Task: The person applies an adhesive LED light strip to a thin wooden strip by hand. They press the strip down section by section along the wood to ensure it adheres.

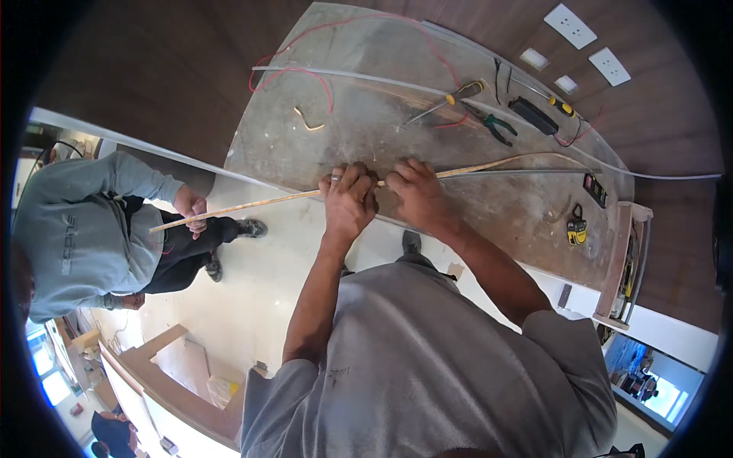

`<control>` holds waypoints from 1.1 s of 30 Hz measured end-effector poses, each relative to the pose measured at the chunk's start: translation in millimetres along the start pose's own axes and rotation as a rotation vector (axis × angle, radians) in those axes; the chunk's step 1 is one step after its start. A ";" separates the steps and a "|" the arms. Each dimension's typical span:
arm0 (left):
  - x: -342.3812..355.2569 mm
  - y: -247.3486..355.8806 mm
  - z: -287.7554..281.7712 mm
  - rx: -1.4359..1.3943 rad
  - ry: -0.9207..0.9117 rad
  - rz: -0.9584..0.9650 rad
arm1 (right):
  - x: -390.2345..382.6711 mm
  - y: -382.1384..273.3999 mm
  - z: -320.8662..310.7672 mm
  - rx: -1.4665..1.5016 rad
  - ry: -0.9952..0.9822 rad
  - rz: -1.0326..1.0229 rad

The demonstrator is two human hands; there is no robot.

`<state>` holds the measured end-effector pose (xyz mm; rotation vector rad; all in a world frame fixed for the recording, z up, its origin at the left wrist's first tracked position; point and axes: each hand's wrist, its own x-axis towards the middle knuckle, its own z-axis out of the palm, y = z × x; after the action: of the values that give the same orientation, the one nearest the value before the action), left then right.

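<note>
Left hand [351, 202] on strip [259, 204] (slender, yellowish)

Pliers [495, 124], red wire [374, 15] and tape measure [576, 231] show an indoor worksite

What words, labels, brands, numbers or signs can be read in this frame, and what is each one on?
Co-worker's grey sweatshirt: large lettering on the chest; I don't copy out printed words.
Yellow and black tape measure: label markings, too small to read.
Dark handheld device: face markings, too small to read.
Wearer's grey shirt: small dark mark, too blurred to tell if it is lettering.
Thin strip: no text I can make out.
</note>
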<state>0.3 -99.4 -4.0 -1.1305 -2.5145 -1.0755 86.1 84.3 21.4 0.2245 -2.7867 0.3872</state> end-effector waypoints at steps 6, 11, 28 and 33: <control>0.4 -0.8 3.5 0.019 -0.028 -0.009 | -9.3 -3.0 11.0 0.048 0.090 0.025; -0.1 -1.4 2.1 -0.003 0.002 -0.005 | -8.7 -3.1 13.3 0.035 0.120 -0.022; -2.1 -0.1 -4.2 -0.117 -0.026 -0.056 | -4.0 -2.7 -2.8 -0.005 0.078 -0.143; -1.7 -7.2 -1.0 -0.079 0.020 0.037 | 7.0 -9.0 -8.3 -0.017 0.051 -0.146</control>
<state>-3.7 -104.2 -7.9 -1.1760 -2.4461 -1.1806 83.7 77.3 33.4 0.4056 -2.7014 0.3290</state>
